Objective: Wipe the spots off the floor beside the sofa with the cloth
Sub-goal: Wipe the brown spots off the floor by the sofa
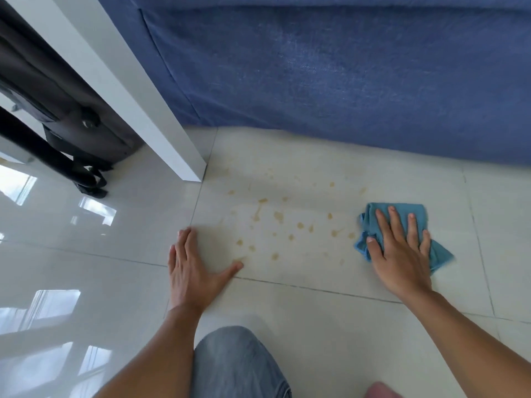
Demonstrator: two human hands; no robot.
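Observation:
Several yellowish-brown spots are scattered over the pale floor tile in front of the blue sofa. A crumpled blue cloth lies on the floor to the right of the spots. My right hand presses flat on the cloth, fingers spread and pointing toward the sofa. My left hand rests flat on the bare tile at the left edge of the spots, fingers apart, holding nothing.
A white panel or furniture leg stands at the left of the sofa, with a dark bag and its straps behind it. My knee in jeans is at the bottom centre. Glossy tiles stretch to the left.

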